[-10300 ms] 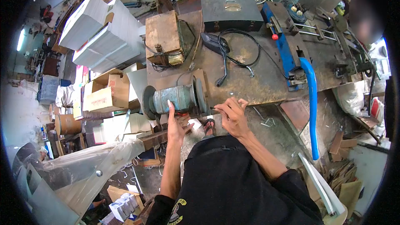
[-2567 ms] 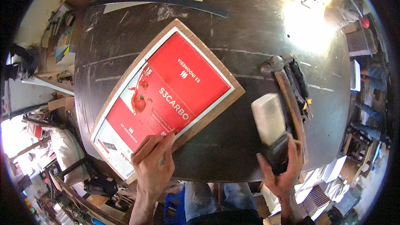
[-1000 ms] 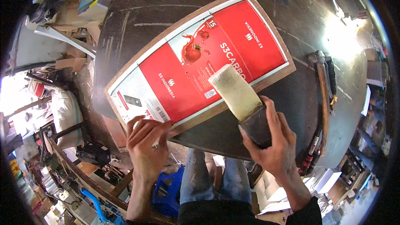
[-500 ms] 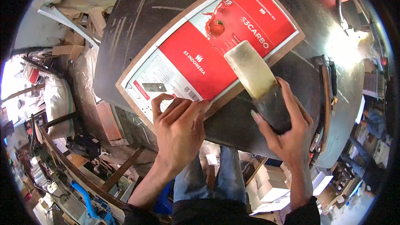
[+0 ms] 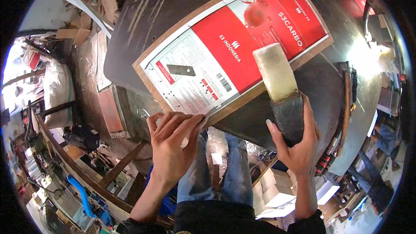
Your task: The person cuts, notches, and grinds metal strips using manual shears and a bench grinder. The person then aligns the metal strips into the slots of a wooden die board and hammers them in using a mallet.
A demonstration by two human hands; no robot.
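Note:
A printed red and white sheet [image 5: 208, 52] with a strawberry picture lies on a brown wooden board [image 5: 242, 107], tilted across the dark table. At the near edge of the sheet, my left hand [image 5: 175, 136] has its fingers bent and pinched on the paper's margin. My right hand [image 5: 301, 147] is wrapped round the black handle of a flat, pale slab-shaped tool [image 5: 277, 73]. The tool's cream-coloured end overlaps the sheet's right-hand near edge in view; whether it touches the paper I cannot tell.
The dark curved tabletop [image 5: 268, 125] carries pale scratches. A bright glare [image 5: 364, 52] and a wooden strip [image 5: 345, 108] are on the right. White boxes [image 5: 277, 188] stand below right. A white sack [image 5: 57, 91] and a blue clamp-like tool [image 5: 81, 195] are at left.
The board and sheet appear further right and slightly lower in view. My left hand shows lower, at the sheet's near edge. My right hand still holds the slab-shaped tool, now more upright.

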